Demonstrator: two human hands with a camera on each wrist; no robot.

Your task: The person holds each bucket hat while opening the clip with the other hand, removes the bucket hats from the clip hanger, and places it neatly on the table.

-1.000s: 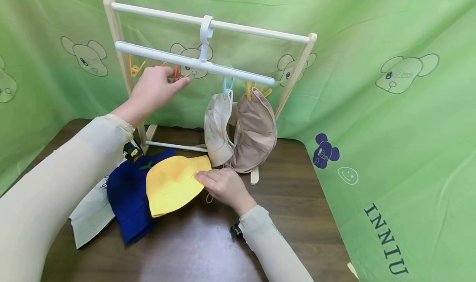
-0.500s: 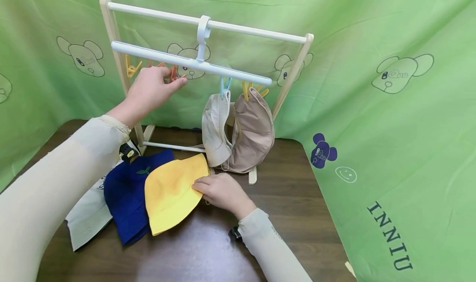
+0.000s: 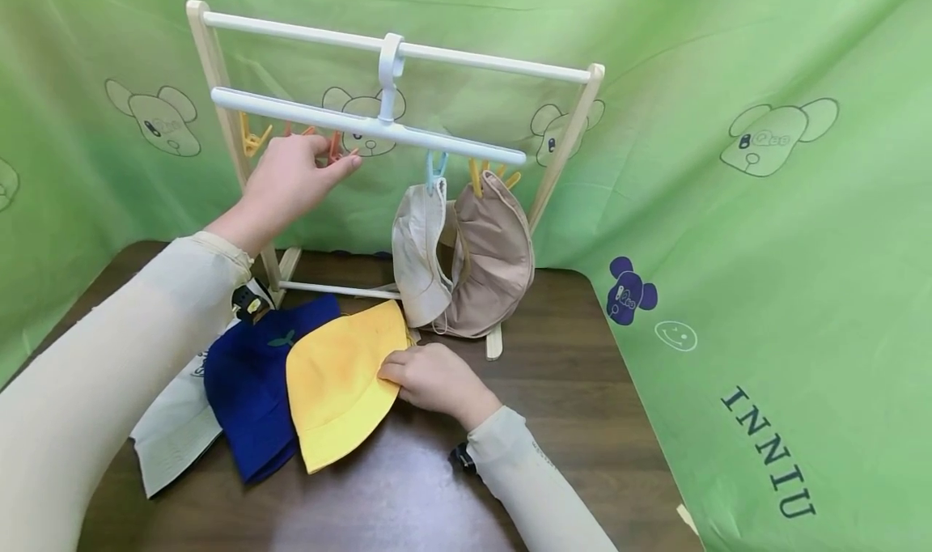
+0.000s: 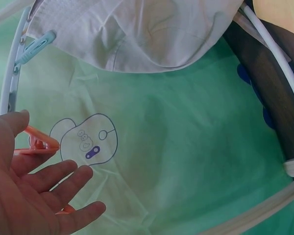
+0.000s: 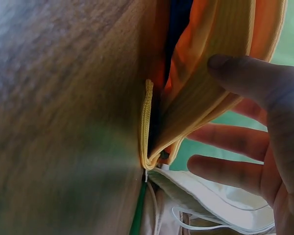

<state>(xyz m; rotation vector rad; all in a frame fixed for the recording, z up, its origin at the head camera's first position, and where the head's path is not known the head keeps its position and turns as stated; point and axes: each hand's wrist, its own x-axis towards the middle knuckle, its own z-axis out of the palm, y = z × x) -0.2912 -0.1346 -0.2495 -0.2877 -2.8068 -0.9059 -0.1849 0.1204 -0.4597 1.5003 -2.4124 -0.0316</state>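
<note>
My left hand (image 3: 285, 173) is raised under the white hanger (image 3: 306, 117). Its thumb and index finger pinch an orange-red clip (image 4: 41, 142), the other fingers spread away from it. Low over the table, my right hand (image 3: 440, 380) pinches the edge of a yellow bucket hat (image 3: 342, 374). In the right wrist view the thumb lies against the hat's inner band (image 5: 220, 73), fingers behind. The yellow hat overlaps a navy bucket hat (image 3: 247, 374), which partly covers a pale grey hat (image 3: 175, 439). A cream hat (image 3: 418, 252) and a brown hat (image 3: 495, 252) hang from the hanger.
A wooden rack (image 3: 575, 143) with a white top rail (image 3: 495, 60) carries the hanger. A light blue clip (image 3: 435, 167) grips the cream hat, yellow clips (image 3: 476, 178) the brown one. Another yellow clip (image 3: 251, 139) hangs far left. Green printed cloth (image 3: 692, 212) surrounds the brown table (image 3: 568, 358).
The yellow hat's lower brim has swung down toward the table's front as my right hand moved slightly down. My left hand keeps its place at the clip; the view shifts slightly.
</note>
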